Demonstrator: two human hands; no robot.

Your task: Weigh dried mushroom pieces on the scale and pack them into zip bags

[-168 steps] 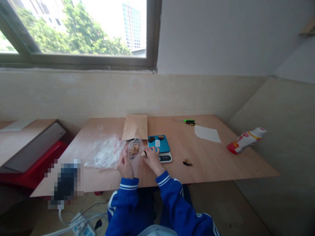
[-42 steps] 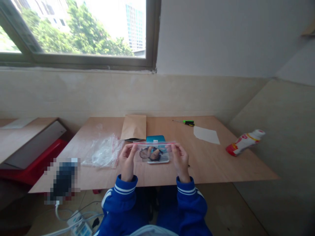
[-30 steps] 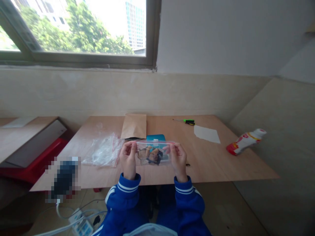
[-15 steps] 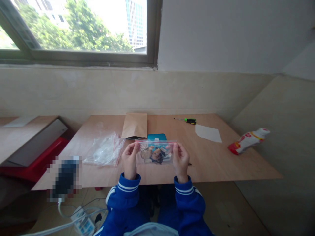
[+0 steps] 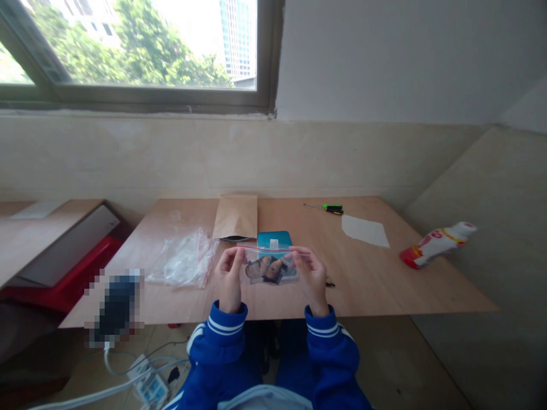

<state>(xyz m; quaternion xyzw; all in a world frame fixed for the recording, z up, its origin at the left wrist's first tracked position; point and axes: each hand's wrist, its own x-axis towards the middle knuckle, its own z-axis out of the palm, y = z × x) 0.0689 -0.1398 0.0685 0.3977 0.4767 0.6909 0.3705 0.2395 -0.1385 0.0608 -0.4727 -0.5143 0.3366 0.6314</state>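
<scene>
A clear zip-lock bag (image 5: 256, 279) with a red seal strip hangs between my two hands, above the near part of the table. Inside it lie several brown and dark pieces whose kind I cannot make out. My left hand (image 5: 229, 276) pinches the bag's upper left corner between thumb and fingers. On the other side my right hand (image 5: 311, 276) grips the seal near the upper right corner. Just behind the bag lies a blue flat case (image 5: 281, 238) with a white label, partly hidden by it.
A brown paper pouch (image 5: 237, 216) lies at the back, beside a heap of clear plastic bags (image 5: 183, 262). Farther right are a green-and-black screwdriver (image 5: 332, 209), a white paper sheet (image 5: 365, 230) and a red-and-white bottle (image 5: 438, 245). A pixelated dark object (image 5: 115, 310) is at the left edge.
My right hand has shifted its fingers inward along the seal from the corner. The left hand keeps its pinch, and the view has moved slightly.
</scene>
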